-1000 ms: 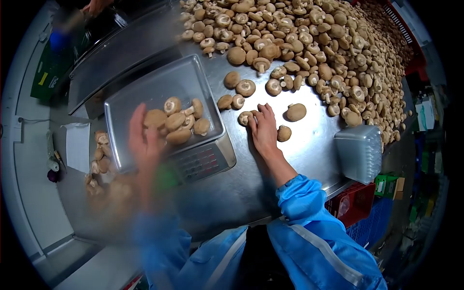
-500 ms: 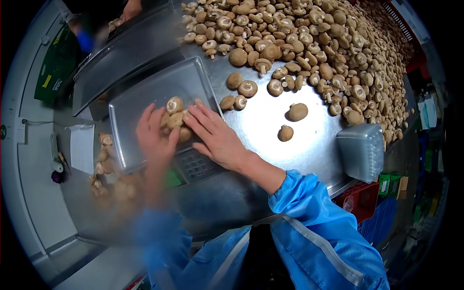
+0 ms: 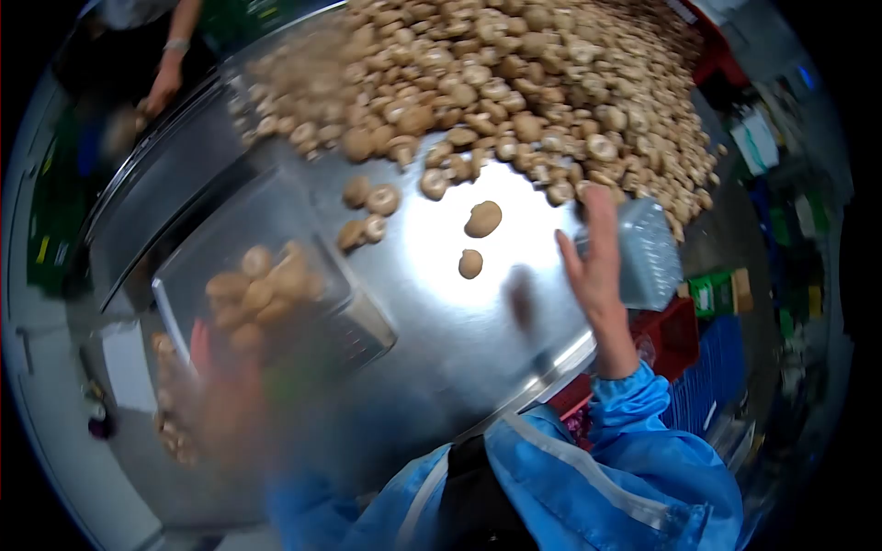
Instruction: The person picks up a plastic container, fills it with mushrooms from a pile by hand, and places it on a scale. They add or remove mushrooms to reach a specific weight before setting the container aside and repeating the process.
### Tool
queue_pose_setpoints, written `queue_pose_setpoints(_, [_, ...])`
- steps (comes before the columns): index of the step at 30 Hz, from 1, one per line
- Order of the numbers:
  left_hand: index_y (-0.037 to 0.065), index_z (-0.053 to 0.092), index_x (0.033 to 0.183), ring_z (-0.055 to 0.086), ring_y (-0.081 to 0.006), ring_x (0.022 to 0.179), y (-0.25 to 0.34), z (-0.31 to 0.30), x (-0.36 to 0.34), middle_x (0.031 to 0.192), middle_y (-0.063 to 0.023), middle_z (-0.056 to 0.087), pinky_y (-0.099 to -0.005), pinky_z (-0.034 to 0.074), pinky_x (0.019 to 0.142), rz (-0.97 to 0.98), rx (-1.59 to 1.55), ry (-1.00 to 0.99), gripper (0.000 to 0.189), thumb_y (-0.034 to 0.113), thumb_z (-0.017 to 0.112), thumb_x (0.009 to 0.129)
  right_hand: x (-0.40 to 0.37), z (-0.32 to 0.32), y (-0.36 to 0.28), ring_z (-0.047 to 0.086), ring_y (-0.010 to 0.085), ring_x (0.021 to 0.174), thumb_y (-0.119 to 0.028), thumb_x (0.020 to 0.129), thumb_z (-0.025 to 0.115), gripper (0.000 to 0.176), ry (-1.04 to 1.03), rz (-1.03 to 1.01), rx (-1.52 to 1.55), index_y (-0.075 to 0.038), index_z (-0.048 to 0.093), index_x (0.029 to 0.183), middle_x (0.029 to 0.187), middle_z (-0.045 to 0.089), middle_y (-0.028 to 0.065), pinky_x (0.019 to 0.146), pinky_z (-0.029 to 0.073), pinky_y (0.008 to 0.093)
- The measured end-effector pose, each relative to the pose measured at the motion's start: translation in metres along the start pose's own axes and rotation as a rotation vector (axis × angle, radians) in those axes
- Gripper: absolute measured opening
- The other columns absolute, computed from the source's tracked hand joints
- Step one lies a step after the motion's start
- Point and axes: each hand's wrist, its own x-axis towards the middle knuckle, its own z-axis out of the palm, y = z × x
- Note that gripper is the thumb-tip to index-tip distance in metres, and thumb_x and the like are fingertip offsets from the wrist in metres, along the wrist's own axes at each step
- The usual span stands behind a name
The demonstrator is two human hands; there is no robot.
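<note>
My right hand (image 3: 602, 275) is at the near-left side of a stack of clear plastic trays (image 3: 650, 262), thumb spread away from the fingers and overlapping the stack's edge. On the left, a clump of brown-capped mushrooms (image 3: 262, 294) lies on the metal pan (image 3: 184, 239) of a weighing scale. My left hand (image 3: 230, 376), badly smeared, is low beside that pan, just below the mushrooms. Its fingers do not show clearly. Two single mushrooms (image 3: 482, 219) lie on the steel table (image 3: 432, 312) between my hands.
A large heap of mushrooms (image 3: 514, 83) covers the back of the table. More mushrooms (image 3: 170, 413) lie at the left, near a white sheet (image 3: 129, 367). Another person's hand (image 3: 165, 84) is at the upper left. Red (image 3: 675, 331) and blue crates (image 3: 707, 367) stand below the right edge.
My right hand has left the mushrooms on the scale and moved right to the tray stack. My left hand has drawn down off the mushrooms. The whole view has shifted to the right.
</note>
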Motion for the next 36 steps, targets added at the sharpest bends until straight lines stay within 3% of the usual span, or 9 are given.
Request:
queue_pose_setpoints(3, [-0.006, 0.051, 0.132, 0.052, -0.0307, 0.123, -0.015, 0.005, -0.031, 0.132, -0.0198, 0.056, -0.0412, 0.036, 0.107, 0.170, -0.190, 0.027, 0.053, 0.018, 0.057, 0.084, -0.045, -0.057, 0.098, 0.027, 0.0421, 0.141, -0.028, 0.082, 0.074, 0.083, -0.037, 0.256, -0.308, 0.005, 0.030, 0.145, 0.150, 0.030, 0.0277, 0.116, 0.024, 0.0461])
queue_pose_setpoints(6, [-0.006, 0.055, 0.126, 0.054, -0.0281, 0.119, 0.013, 0.028, -0.054, 0.126, -0.0187, 0.059, -0.0389, 0.039, 0.104, 0.184, -0.323, -0.141, 0.048, 0.019, 0.055, 0.085, -0.067, -0.089, 0.118, 0.027, 0.0429, 0.141, -0.036, 0.081, 0.073, 0.087, -0.192, 0.241, -0.331, 0.005, 0.030, 0.145, 0.150, 0.030, 0.0288, 0.115, 0.025, 0.0466])
queue_pose_setpoints(9, [-0.002, 0.062, 0.115, 0.061, -0.0233, 0.105, 0.065, 0.057, -0.069, 0.115, -0.0147, 0.064, -0.0343, 0.047, 0.092, 0.030, -0.209, -0.507, 0.035, 0.012, 0.060, 0.084, -0.071, -0.091, 0.136, 0.031, 0.0421, 0.139, -0.043, 0.076, 0.076, 0.094, -0.186, 0.269, -0.207, 0.005, 0.032, 0.144, 0.148, 0.033, 0.0287, 0.114, 0.027, 0.0458])
queue_pose_setpoints(12, [0.002, 0.066, 0.106, 0.064, -0.0202, 0.091, 0.084, 0.117, -0.087, 0.104, -0.0109, 0.066, -0.0306, 0.051, 0.081, 0.163, -0.449, -0.748, 0.025, 0.005, 0.065, 0.082, -0.047, -0.103, 0.143, 0.038, 0.0403, 0.135, -0.049, 0.066, 0.081, 0.104, -0.222, 0.338, -0.050, 0.006, 0.035, 0.142, 0.144, 0.040, 0.0274, 0.113, 0.030, 0.0441])
queue_pose_setpoints(15, [0.001, 0.067, 0.102, 0.064, -0.0223, 0.089, 0.100, 0.165, -0.098, 0.099, -0.0112, 0.066, -0.0305, 0.051, 0.080, -0.029, -0.578, -0.990, 0.020, 0.008, 0.066, 0.083, -0.049, -0.098, 0.151, 0.040, 0.0407, 0.133, -0.046, 0.064, 0.083, 0.103, -0.184, 0.278, -0.086, 0.006, 0.037, 0.141, 0.142, 0.042, 0.0265, 0.112, 0.031, 0.0439])
queue_pose_setpoints(18, [0.002, 0.063, 0.114, 0.059, -0.0318, 0.112, 0.107, 0.215, -0.089, 0.117, -0.0167, 0.064, -0.0400, 0.046, 0.097, 0.090, -0.442, -1.094, 0.029, 0.016, 0.065, 0.089, -0.051, -0.094, 0.133, 0.046, 0.0387, 0.123, -0.032, 0.057, 0.089, 0.098, -0.072, 0.273, -0.086, 0.006, 0.042, 0.135, 0.130, 0.049, 0.0230, 0.107, 0.036, 0.0438])
queue_pose_setpoints(23, [0.003, 0.053, 0.129, 0.052, -0.0359, 0.121, 0.131, 0.288, -0.067, 0.125, -0.0216, 0.058, -0.0417, 0.039, 0.105, 0.272, -0.424, -0.714, 0.046, 0.016, 0.065, 0.087, -0.052, -0.091, 0.125, 0.048, 0.0388, 0.117, -0.027, 0.055, 0.088, 0.089, 0.013, 0.278, -0.058, 0.004, 0.047, 0.128, 0.124, 0.051, 0.0219, 0.102, 0.039, 0.0444])
queue_pose_setpoints(29, [0.002, 0.052, 0.131, 0.058, -0.0338, 0.113, 0.161, 0.287, -0.077, 0.121, -0.0195, 0.061, -0.0402, 0.045, 0.099, -0.011, -0.575, -0.891, 0.048, 0.015, 0.065, 0.087, -0.057, -0.092, 0.137, 0.048, 0.0393, 0.114, -0.023, 0.059, 0.085, 0.079, 0.055, 0.250, -0.066, 0.004, 0.049, 0.124, 0.122, 0.052, 0.0222, 0.099, 0.040, 0.0448])
queue_pose_setpoints(36, [0.004, 0.055, 0.128, 0.064, -0.0194, 0.091, 0.146, 0.252, -0.131, 0.108, -0.0130, 0.068, -0.0314, 0.051, 0.083, -0.065, -0.670, -1.021, 0.035, 0.011, 0.059, 0.093, -0.054, -0.086, 0.147, 0.043, 0.0400, 0.125, -0.032, 0.059, 0.085, 0.096, -0.020, 0.279, -0.062, 0.004, 0.040, 0.137, 0.133, 0.048, 0.0238, 0.108, 0.035, 0.0445])
